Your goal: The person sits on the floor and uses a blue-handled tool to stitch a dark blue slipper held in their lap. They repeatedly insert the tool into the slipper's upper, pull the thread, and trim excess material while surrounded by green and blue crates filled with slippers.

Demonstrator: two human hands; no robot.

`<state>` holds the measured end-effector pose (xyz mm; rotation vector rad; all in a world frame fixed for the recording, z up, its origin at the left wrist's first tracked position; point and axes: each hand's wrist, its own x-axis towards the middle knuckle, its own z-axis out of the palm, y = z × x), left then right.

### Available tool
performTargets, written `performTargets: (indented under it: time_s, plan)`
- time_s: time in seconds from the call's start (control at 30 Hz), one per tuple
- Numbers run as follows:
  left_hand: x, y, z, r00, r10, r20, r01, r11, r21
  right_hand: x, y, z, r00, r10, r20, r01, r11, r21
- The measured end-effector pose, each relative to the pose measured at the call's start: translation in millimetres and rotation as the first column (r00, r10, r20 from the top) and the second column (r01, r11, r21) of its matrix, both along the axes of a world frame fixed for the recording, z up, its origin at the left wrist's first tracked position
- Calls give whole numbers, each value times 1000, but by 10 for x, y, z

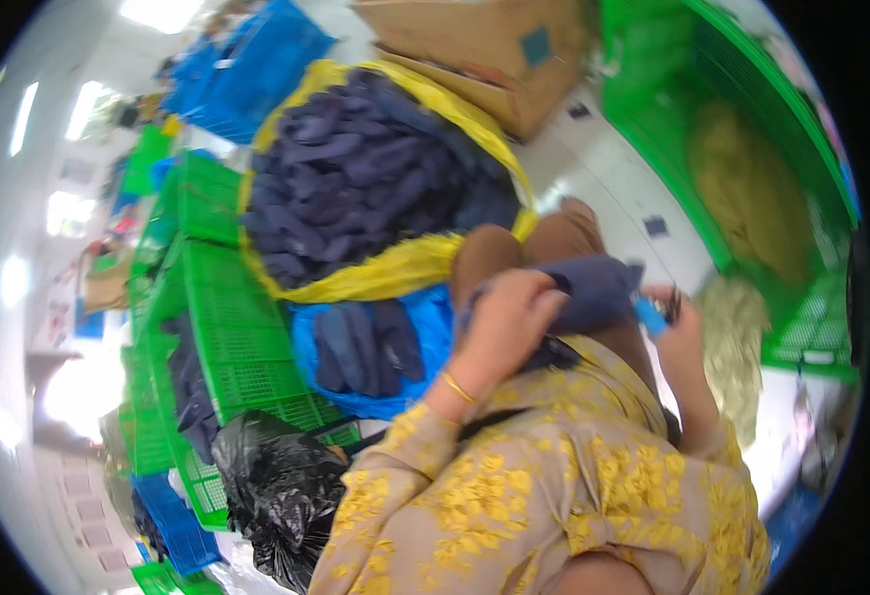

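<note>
Across my lap lies a dark blue sock [593,294], gripped by my left hand [510,319], whose fingers close on its near end. At the sock's far right end is my right hand [681,332], closed around a small tool with a light blue handle [650,315]. Blur hides the tool's tip, so its exact kind is not clear. Ahead and to the left, a heap of similar dark blue socks [365,164] fills a yellow sack [346,286]. Several more socks [365,342] lie flat on a blue plastic bag [420,307] beside my left forearm.
Green plastic crates [246,327] stand along the left, with a black plastic bag [281,486] near my left elbow. A cardboard box [494,59] is beyond the sack. On the right, a large green crate [653,109] holds a yellowish bundle [747,188].
</note>
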<state>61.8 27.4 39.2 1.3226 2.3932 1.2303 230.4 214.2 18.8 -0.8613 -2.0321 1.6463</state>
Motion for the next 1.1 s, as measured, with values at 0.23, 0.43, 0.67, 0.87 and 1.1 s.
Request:
performTargets:
  time_s: [0.23,0.43,0.67,0.87,1.1]
  plan:
    - [129,14,-249,951,-73,299,170,935,-311,-149,-100,-20,999,-37,17,40,814,-579]
    - [336,-41,-342,953,-14,303,92,965,-246,-304,-217,-24,986,132,106,-61,860,-506]
    - [209,93,-420,106,80,991,-221,974,-55,-379,-66,-141,944,282,169,-58,648,-760]
    - [240,79,-552,-39,13,999,-299,954,-24,-387,-43,-216,926,324,196,-100,707,-700]
    - [264,248,-412,30,113,993,-312,945,-98,-435,-233,-210,923,244,299,-227,970,-90]
